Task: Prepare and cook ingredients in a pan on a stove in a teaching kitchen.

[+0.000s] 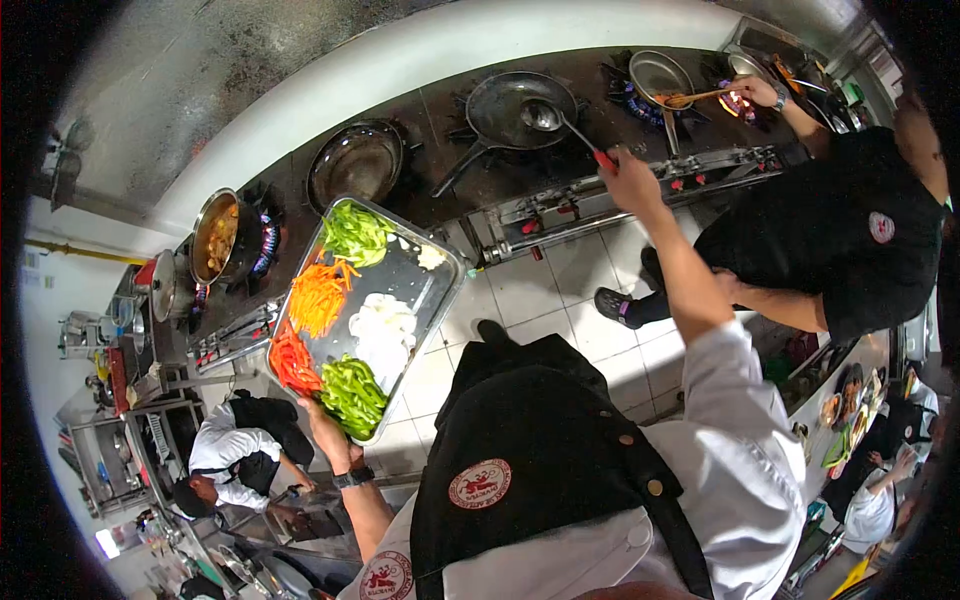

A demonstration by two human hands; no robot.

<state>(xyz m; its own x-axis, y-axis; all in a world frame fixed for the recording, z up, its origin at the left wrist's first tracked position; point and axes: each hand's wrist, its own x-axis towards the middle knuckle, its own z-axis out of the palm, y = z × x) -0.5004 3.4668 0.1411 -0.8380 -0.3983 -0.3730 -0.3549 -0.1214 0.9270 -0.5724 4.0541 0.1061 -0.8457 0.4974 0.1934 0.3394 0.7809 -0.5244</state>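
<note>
My left hand [330, 439] holds up a metal tray [442, 307] by its near left corner. On the tray lie separate piles: green strips [358, 232] at the top, carrot strips [319, 298], red pepper strips [291, 361], green pepper strips [352, 397], sliced white onion [382, 330] and a little chopped garlic [430, 257]. My right hand [631, 180] grips the red handle of a steel ladle [540, 115]. The ladle's bowl is over a dark frying pan [495, 105] on the stove; whether it touches the pan cannot be told.
A dark wok [356, 165] stands behind the tray. Further left, a pot of stew [221, 236] sits by a lit burner. At right a co-worker [832, 232] stirs a pan [660, 75] over a flame. Another person [232, 450] bends at lower left. The stove's front rail [570, 232] bears red knobs.
</note>
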